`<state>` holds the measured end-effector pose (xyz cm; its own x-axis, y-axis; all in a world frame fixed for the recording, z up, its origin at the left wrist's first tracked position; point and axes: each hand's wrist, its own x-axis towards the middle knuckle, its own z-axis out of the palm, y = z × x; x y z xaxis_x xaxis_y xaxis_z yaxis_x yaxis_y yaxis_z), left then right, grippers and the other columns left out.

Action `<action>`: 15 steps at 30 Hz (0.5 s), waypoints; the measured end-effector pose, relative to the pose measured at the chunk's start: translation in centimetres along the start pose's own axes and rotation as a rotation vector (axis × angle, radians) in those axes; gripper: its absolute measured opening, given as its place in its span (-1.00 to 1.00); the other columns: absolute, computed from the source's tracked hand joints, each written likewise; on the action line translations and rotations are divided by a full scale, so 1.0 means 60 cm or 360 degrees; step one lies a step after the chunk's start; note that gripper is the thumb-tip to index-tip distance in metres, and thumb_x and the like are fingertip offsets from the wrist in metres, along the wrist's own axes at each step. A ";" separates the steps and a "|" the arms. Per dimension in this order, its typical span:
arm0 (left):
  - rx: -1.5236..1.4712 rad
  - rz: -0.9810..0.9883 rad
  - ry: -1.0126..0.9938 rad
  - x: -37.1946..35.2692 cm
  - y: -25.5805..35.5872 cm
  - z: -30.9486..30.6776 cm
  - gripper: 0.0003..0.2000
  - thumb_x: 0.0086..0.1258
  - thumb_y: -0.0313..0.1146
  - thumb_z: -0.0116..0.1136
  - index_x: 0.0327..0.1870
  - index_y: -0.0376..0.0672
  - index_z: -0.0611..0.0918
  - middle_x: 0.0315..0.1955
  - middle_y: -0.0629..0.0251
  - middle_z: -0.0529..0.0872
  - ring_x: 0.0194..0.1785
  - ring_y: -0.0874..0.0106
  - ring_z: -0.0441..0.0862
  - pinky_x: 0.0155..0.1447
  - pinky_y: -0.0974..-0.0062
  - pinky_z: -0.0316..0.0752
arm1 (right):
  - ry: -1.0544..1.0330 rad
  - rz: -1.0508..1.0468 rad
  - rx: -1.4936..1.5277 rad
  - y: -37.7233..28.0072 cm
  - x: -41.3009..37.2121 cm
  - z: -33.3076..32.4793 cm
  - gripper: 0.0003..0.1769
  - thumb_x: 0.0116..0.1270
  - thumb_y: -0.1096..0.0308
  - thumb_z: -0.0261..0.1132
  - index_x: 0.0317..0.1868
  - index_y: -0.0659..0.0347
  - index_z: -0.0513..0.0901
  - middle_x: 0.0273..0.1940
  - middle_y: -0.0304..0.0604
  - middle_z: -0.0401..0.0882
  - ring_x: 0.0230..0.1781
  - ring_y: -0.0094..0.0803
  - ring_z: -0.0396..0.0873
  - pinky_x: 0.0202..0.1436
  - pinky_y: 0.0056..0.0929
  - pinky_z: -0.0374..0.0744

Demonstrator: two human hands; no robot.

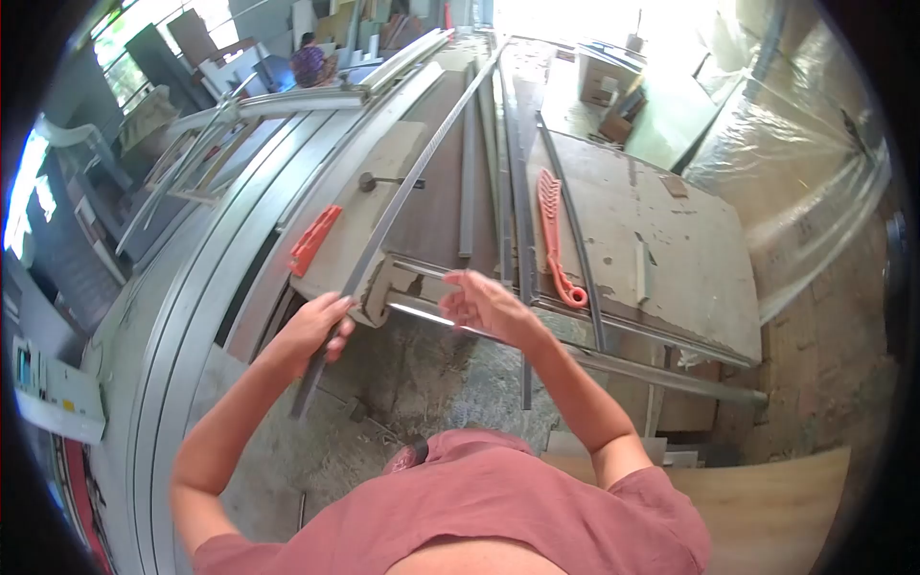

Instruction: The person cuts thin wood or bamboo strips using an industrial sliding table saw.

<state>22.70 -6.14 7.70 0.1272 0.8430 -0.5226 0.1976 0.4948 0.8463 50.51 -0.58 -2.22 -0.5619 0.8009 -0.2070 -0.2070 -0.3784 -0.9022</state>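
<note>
A long grey metal strip (414, 177) runs from the far end of the bench down past its near edge. My left hand (321, 331) is closed round the strip near its lower end. To the right, my right hand (479, 305) is raised over the bench's near edge, fingers apart and slightly curled, with nothing seen in it. A red tool (314, 241) lies left of the strip. Another red-orange tool (550, 235) with a ring-shaped end rests right of centre. A hammer-like tool (369, 181) lies beside the strip, partly hidden by it.
More dark strips (520, 192) lie lengthwise on the bench board (671, 240). Long metal profiles (206, 278) stretch along the left. Clear plastic sheeting (795, 144) hangs at the right. A person (310, 65) sits far off at the back left. A cardboard box (602, 81) stands at the back.
</note>
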 end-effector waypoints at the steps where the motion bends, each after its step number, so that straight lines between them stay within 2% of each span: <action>1: 0.0161 -0.0030 0.0100 -0.045 -0.003 -0.018 -0.71 0.48 -0.19 -0.06 0.06 -0.17 0.43 -0.54 0.46 0.44 -0.63 0.65 0.33 -0.55 0.64 0.27 | -0.0031 -0.0038 0.0091 -0.003 0.033 -0.011 -0.39 0.48 -0.12 -0.10 0.25 0.23 0.30 -0.09 -0.10 0.54 -0.07 -0.41 0.55 0.04 -0.37 0.55; 2: 0.0242 -0.0040 0.0179 -0.088 -0.012 -0.036 -0.72 0.46 -0.22 -0.06 0.06 -0.18 0.43 -0.56 0.46 0.44 -0.65 0.64 0.33 -0.56 0.64 0.27 | -0.0081 -0.0105 0.0148 -0.007 0.064 -0.019 -0.34 0.46 -0.15 -0.10 0.26 0.27 0.26 -0.03 -0.08 0.52 0.00 -0.36 0.53 0.08 -0.33 0.53; 5: 0.0400 -0.0067 0.0410 -0.208 -0.055 -0.071 -0.77 0.46 -0.29 -0.07 0.00 -0.21 0.45 -0.62 0.46 0.43 -0.68 0.66 0.32 -0.61 0.65 0.23 | -0.0060 -0.0126 0.0480 -0.020 0.177 -0.022 -0.27 0.41 -0.14 0.02 0.31 0.31 0.15 0.05 0.04 0.43 0.03 -0.28 0.50 0.11 -0.26 0.54; 9: 0.0504 -0.0249 0.0659 -0.346 -0.102 -0.084 -0.75 0.41 -0.35 0.00 0.02 -0.28 0.49 -0.58 0.44 0.50 -0.65 0.67 0.36 -0.58 0.66 0.28 | 0.0057 0.0011 0.0733 -0.022 0.287 0.030 -0.13 0.37 -0.16 0.07 0.37 0.37 0.02 0.06 0.08 0.42 0.09 -0.23 0.47 0.15 -0.24 0.54; 11: 0.0485 -0.0300 0.0719 -0.406 -0.145 -0.090 -0.72 0.39 -0.36 0.03 0.06 -0.27 0.49 -0.57 0.42 0.53 -0.63 0.65 0.39 -0.56 0.66 0.31 | 0.0131 0.0131 0.0932 -0.009 0.323 0.071 -0.16 0.35 -0.15 0.12 0.34 0.36 0.10 0.06 0.07 0.44 0.07 -0.23 0.49 0.15 -0.22 0.54; 12: 0.0472 -0.0339 0.0752 -0.434 -0.167 -0.094 -0.69 0.37 -0.38 0.06 0.10 -0.27 0.48 -0.55 0.40 0.56 -0.60 0.64 0.42 -0.54 0.65 0.33 | -0.0061 0.0082 0.0990 0.002 0.335 0.082 -0.32 0.35 -0.10 0.15 0.21 0.31 0.28 -0.05 0.03 0.52 -0.01 -0.21 0.56 0.08 -0.19 0.60; 13: 0.0462 -0.0349 0.0775 -0.456 -0.188 -0.100 -0.69 0.37 -0.38 0.06 0.10 -0.27 0.48 -0.55 0.40 0.56 -0.60 0.64 0.42 -0.54 0.65 0.33 | -0.0084 0.0097 0.0988 0.008 0.340 0.099 -0.32 0.35 -0.10 0.15 0.21 0.31 0.28 -0.05 0.03 0.52 -0.01 -0.21 0.56 0.08 -0.19 0.60; 15: 0.0185 -0.0482 0.0657 -0.492 -0.232 -0.117 -0.61 0.33 -0.41 0.14 0.17 -0.28 0.46 -0.50 0.36 0.60 -0.51 0.60 0.50 -0.43 0.62 0.42 | -0.0022 0.0109 0.0976 0.029 0.336 0.132 -0.49 0.41 -0.01 0.10 0.13 0.21 0.28 -0.08 0.05 0.54 -0.05 -0.17 0.60 -0.03 -0.17 0.64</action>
<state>9.36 -36.46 12.07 -0.3414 0.6904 -0.6378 0.2755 0.7223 0.6344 32.51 11.22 -4.98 -0.5997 0.7608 -0.2482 -0.5905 -0.6300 -0.5043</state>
